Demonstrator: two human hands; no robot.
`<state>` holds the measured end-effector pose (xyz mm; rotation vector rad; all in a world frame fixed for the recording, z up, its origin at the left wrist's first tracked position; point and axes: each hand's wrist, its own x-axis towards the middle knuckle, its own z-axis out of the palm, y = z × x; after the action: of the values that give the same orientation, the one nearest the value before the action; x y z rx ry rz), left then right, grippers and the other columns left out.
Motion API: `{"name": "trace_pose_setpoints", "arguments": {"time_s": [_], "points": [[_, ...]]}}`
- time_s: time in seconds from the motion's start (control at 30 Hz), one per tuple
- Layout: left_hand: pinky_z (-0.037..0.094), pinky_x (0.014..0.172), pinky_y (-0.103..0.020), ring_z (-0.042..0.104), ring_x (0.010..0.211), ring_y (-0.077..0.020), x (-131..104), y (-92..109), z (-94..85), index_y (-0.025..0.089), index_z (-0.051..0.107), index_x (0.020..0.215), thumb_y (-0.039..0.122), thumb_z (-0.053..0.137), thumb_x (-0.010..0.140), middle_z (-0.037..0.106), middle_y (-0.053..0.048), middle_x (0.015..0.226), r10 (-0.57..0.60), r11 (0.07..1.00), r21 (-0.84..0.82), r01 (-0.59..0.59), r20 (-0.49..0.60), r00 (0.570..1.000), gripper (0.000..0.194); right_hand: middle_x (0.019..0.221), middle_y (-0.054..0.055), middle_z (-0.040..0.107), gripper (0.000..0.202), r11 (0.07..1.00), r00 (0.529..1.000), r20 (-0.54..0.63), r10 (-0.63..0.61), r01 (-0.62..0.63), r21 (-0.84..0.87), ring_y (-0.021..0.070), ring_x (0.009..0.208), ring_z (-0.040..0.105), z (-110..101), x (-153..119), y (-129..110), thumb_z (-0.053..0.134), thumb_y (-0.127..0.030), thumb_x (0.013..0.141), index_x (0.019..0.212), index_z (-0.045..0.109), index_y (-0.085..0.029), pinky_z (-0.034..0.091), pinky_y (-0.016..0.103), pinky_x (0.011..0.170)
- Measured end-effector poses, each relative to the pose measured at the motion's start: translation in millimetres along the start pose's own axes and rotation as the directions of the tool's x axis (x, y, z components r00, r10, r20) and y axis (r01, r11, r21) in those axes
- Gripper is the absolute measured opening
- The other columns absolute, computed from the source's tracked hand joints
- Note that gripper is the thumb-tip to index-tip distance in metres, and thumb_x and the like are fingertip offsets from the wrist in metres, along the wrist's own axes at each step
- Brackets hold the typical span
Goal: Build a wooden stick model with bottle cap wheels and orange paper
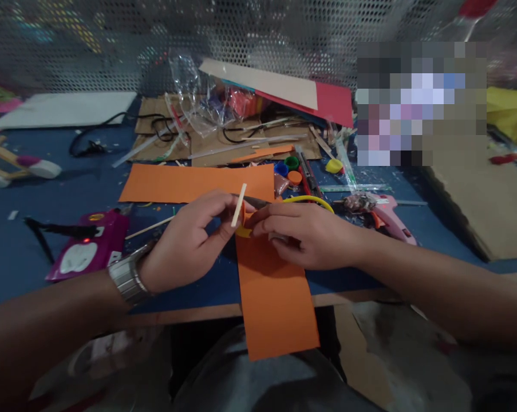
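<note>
My left hand (pixel 198 240), closed and wearing a metal watch, pinches a short flat wooden stick (pixel 239 205) that stands up at a slant. Right behind the stick is a small curved orange piece (pixel 243 214), with a yellow bit (pixel 243 232) under it. The fingers of my right hand (pixel 305 232) are curled in against these small pieces; what lies in its pinch is mostly hidden. Below both hands an orange paper strip (pixel 279 309) hangs over the table's front edge. A yellow loop (pixel 312 199) shows just behind my right hand.
A second orange strip (pixel 193 183) lies behind my left hand. On the left is a purple box (pixel 89 246) with a lit red light and black cord. To the right rest a pink glue gun (pixel 389 217) and cardboard (pixel 477 194). Bottle caps (pixel 291 163) and a cutter (pixel 307 171) lie ahead.
</note>
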<state>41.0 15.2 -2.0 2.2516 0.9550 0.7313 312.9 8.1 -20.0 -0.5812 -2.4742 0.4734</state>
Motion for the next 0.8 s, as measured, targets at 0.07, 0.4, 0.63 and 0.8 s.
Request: {"name": "trace_pose_setpoints", "arguments": {"time_s": [0.07,0.4,0.63,0.8], "points": [[0.059,0.092,-0.042,0.076,0.108,-0.0263,-1.0,-0.3,-0.6,0.027,0.069,0.115,0.030,0.054,0.116,0.079,-0.008,0.117,0.016,1.000,-0.001,-0.016,0.003,1.000,0.015,0.131,0.012,0.083,0.040,1.000,1.000,-0.007,0.009,-0.009,0.019,0.0243,0.121,0.082,-0.6,-0.7,-0.7,0.058,-0.002,0.096,0.130,0.070,-0.019,0.066,0.034,0.100],[0.059,0.090,-0.036,0.077,0.105,-0.0242,-3.2,1.7,-0.4,0.024,0.072,0.120,0.028,0.057,0.115,0.082,-0.008,0.119,0.035,0.999,-0.027,-0.036,-0.039,0.999,0.017,0.127,0.008,0.085,0.061,0.996,0.996,-0.018,0.083,-0.082,0.041,0.0188,0.098,0.082,0.3,-4.1,-4.6,0.062,-0.007,0.097,0.156,0.056,-0.022,0.063,0.029,0.087],[0.058,0.088,-0.037,0.076,0.105,-0.0248,-2.8,1.7,-1.0,0.023,0.072,0.123,0.028,0.059,0.112,0.081,-0.009,0.118,0.040,0.999,-0.008,-0.040,-0.027,0.999,0.018,0.135,0.008,0.083,0.068,0.994,0.995,0.004,0.101,-0.101,0.032,0.0179,0.097,0.082,-0.6,-5.4,-4.3,0.062,-0.006,0.095,0.160,0.054,-0.024,0.063,0.030,0.088],[0.058,0.086,-0.036,0.075,0.099,-0.0232,-1.7,2.2,-1.0,0.024,0.073,0.118,0.033,0.058,0.115,0.081,-0.007,0.113,0.018,1.000,0.021,-0.017,-0.037,0.999,0.018,0.130,0.010,0.084,0.060,0.995,0.996,0.000,0.087,-0.087,0.038,0.0186,0.099,0.082,-0.2,-4.3,-3.7,0.063,-0.009,0.099,0.157,0.057,-0.020,0.064,0.030,0.089]]}}
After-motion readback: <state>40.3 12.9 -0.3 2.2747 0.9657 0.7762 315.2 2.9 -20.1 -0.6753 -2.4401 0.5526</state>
